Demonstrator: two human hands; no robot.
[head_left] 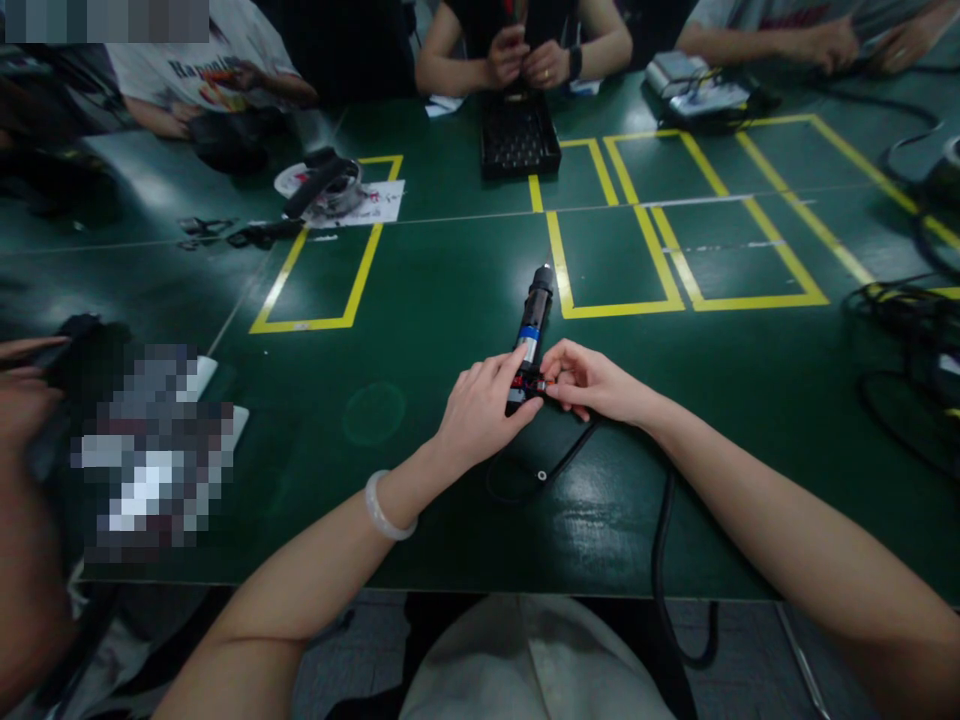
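A slim black cylindrical electric tool (pixel 537 300), with a blue and silver band and a metal tip, lies on the green table pointing away from me. My left hand (pixel 487 405) rests over its near end, fingers and thumb around it, pressing it down. There, small red and dark inner parts show between my hands. My right hand (pixel 589 382) pinches something small and orange at the tool's near right side; its kind is too small to make out. A black cable (pixel 574 452) runs under my right hand. Close by lies a small pale ring (pixel 541 476).
Yellow tape outlines (pixel 622 312) mark the table. Beyond are a black tray (pixel 520 140), a tape-like roll on paper (pixel 330 190) and a grey device (pixel 697 88). Coiled black cables (pixel 911 335) lie at right, and a thick cable (pixel 660 540) hangs over the front edge. Co-workers sit opposite and left.
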